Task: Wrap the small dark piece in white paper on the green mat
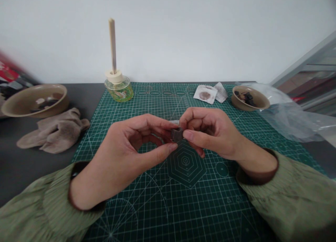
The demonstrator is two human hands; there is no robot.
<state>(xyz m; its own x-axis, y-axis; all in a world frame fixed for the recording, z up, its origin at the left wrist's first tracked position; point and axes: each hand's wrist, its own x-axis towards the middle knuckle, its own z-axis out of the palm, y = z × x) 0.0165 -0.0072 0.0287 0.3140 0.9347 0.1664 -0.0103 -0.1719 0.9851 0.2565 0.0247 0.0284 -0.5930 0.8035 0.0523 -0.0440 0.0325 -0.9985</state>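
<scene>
A small dark brown-grey piece (177,134), blocky with a notch on top, is held above the green cutting mat (210,207). My left hand (136,147) pinches it from the left between thumb and fingertips. From the right, the thumb and index finger of my right hand (214,133) close at its edge, the other fingers curled. Whether my right fingers also grip something tiny there is hidden. Just behind the fingertips a bit of something pale (173,122) shows, mostly covered.
At left stand a tan bowl (15,107) with dark pieces and a crumpled brownish cloth (61,131). A reed diffuser (119,89) is at the back. Stained white packets (206,94), a smaller bowl (245,106) of dark bits and clear plastic (286,117) lie back right.
</scene>
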